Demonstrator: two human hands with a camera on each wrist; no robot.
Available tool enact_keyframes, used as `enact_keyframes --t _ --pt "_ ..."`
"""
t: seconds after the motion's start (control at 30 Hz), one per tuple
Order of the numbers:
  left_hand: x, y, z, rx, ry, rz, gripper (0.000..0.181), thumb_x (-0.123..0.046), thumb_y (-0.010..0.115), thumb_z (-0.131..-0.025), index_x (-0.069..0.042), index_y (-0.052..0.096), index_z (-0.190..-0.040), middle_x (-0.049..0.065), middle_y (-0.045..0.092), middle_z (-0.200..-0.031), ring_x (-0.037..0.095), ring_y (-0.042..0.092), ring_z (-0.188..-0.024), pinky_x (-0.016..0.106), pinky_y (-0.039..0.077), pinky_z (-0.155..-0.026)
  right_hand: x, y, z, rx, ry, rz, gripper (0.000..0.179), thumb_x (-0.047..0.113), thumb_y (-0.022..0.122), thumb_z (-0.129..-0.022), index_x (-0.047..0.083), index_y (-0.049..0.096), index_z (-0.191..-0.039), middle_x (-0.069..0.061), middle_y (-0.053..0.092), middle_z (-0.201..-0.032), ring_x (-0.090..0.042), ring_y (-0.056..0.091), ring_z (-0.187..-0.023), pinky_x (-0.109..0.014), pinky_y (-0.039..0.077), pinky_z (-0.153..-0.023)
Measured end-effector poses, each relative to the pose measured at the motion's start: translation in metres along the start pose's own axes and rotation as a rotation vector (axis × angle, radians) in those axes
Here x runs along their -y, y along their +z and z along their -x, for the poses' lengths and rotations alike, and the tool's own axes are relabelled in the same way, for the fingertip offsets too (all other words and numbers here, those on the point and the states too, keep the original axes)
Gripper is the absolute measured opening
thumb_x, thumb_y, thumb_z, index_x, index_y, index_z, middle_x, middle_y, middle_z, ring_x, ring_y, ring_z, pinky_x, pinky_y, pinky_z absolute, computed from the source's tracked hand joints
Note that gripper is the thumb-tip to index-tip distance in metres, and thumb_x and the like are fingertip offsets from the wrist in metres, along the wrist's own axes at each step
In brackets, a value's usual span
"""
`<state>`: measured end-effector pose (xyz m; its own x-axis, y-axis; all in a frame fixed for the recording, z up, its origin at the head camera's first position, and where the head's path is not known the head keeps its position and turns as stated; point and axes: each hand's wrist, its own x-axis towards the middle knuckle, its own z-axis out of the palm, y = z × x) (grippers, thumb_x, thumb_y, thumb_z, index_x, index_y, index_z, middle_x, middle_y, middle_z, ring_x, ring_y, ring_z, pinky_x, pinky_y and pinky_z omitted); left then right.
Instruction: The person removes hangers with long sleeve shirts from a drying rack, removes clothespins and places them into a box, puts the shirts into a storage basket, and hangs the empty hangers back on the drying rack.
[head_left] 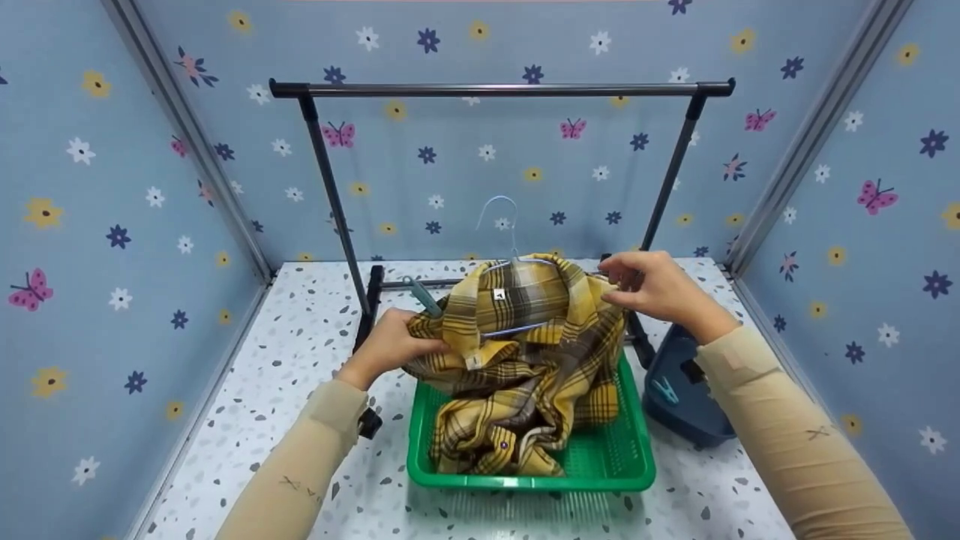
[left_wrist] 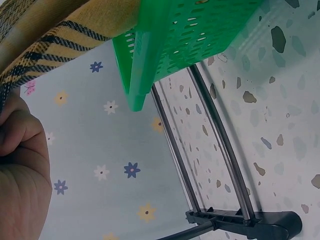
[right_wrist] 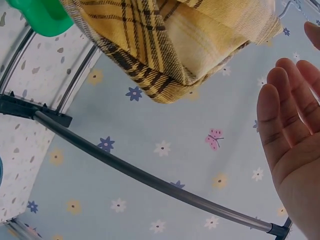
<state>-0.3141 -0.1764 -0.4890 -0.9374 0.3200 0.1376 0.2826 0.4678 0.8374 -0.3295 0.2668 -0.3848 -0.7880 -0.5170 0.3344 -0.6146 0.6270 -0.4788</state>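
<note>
A yellow and brown plaid shirt [head_left: 525,360] hangs on a thin wire hanger [head_left: 501,199], its lower part bunched in a green basket [head_left: 532,484]. My left hand [head_left: 390,345] grips the shirt's left shoulder; in the left wrist view the curled fingers [left_wrist: 22,130] show beneath the cloth. By that shoulder a grey-green clothespin [head_left: 424,297] stands at the fabric, its tips hidden. Beside the opposite shoulder is my right hand [head_left: 660,289]. The right wrist view shows its fingers [right_wrist: 287,107] loosely extended, apart from the cloth, with nothing held.
Behind the basket stands a garment rack with a dark metal top bar [head_left: 502,91] and black feet [head_left: 367,307]. A dark blue basin [head_left: 697,420] to the right holds a light blue clothespin [head_left: 664,391]. Flower-patterned walls [head_left: 67,247] enclose the speckled tabletop [head_left: 247,420].
</note>
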Motion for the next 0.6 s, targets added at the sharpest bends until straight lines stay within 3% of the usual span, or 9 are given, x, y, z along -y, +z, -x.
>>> enact_keyframes --t 0.3,0.6 --pt "-0.002 -0.001 0.001 0.007 0.013 0.019 0.025 -0.03 0.097 -0.082 -0.012 0.08 -0.082 -0.004 0.069 -0.068 0.012 0.053 -0.058 0.031 0.047 -0.061 0.007 0.003 -0.011 -0.014 -0.086 0.016 0.035 0.004 0.086 -0.091 0.001 0.077 -0.124 -0.014 0.076 -0.093 -0.022 0.07 -0.08 -0.03 0.059 -0.072" --pt "-0.001 0.0 0.0 -0.002 0.015 -0.003 0.023 -0.027 0.096 -0.082 -0.011 0.08 -0.082 -0.004 0.071 -0.069 0.011 0.056 -0.059 0.03 0.049 -0.061 0.02 0.007 -0.017 0.002 -0.085 -0.016 0.038 0.005 0.087 -0.09 -0.002 0.076 -0.126 -0.016 0.076 -0.093 -0.019 0.069 -0.077 -0.027 0.059 -0.071"
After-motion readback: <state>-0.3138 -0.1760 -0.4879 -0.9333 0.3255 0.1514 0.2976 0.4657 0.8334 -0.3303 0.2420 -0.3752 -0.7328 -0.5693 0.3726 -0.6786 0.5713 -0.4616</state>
